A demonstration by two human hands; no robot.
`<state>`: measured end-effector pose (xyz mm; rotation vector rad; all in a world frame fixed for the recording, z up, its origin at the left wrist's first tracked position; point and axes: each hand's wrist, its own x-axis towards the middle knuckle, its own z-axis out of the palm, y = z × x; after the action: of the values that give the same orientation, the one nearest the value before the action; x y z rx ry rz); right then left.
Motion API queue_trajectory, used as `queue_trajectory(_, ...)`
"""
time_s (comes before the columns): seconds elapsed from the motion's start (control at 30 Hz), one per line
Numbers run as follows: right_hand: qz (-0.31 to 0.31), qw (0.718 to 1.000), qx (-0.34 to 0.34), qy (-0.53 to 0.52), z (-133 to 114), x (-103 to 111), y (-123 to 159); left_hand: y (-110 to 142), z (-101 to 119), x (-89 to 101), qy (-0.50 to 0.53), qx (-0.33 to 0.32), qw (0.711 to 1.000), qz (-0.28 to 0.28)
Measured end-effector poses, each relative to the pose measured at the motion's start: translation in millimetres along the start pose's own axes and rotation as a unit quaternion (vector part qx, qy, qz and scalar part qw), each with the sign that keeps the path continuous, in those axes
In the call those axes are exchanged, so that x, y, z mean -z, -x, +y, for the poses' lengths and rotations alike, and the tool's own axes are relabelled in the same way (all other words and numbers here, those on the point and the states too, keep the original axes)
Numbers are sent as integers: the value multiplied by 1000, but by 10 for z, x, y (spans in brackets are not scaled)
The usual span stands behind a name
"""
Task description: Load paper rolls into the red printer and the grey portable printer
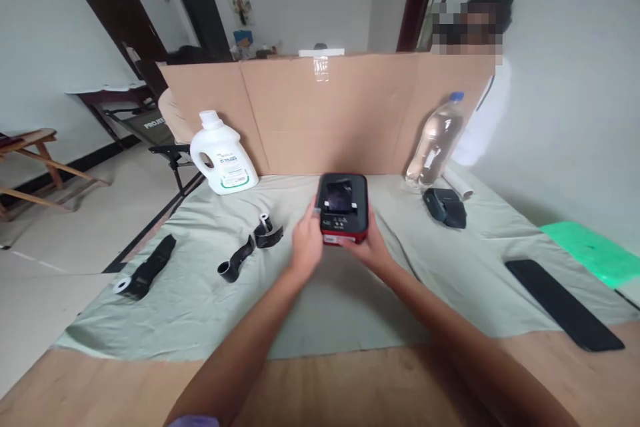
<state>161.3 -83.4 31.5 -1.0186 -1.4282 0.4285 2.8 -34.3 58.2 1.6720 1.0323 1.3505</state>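
A black box with red sides [345,221] is held between my two hands near the middle of the cloth-covered table. Its dark top carries a picture and small white markings. My left hand [307,240] grips the box's left side, fingers closed against it. On the opposite side, my right hand [373,243] wraps the lower right corner. Parts of the fingers of both hands are hidden by the box. Left of the box lie two black curved strap-like pieces, one [269,233] with a white-ended roll and another [237,260] nearer me.
A white jug [223,157] and a clear bottle with a blue cap [436,140] stand before a cardboard screen [330,120]. A black strap roll [147,270] lies left; a black device [445,207] and a flat black slab [563,303] lie right. A person [483,100] is behind the screen.
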Motion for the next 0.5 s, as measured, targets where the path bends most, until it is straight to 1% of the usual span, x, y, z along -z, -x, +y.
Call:
queue_trajectory(0.07, 11, 999, -33, 18, 115, 196, 233, 177, -115, -236, 56, -15, 997, -44)
queue_trajectory(0.13, 4, 999, -49, 24, 204, 258, 356, 283, -258, -337, 104, -23, 992, -68)
queue_trajectory(0.23, -11, 999, -48, 16, 259, 226, 384, 356, -426, -339, 128, -15, 989, -70)
queue_trajectory(0.3, -19, 998, -54, 5, 263, 202, 363, 375, -478, -322, 125, -9, 990, -68)
queue_trajectory(0.37, -25, 998, -65, -2, 262, 201, 351, 388, -489, -316, 126, -12, 989, -73)
queue_trajectory(0.5, -36, 997, -71, -7, 275, 234, 380, 427, -460, -313, 159, -42, 982, -90)
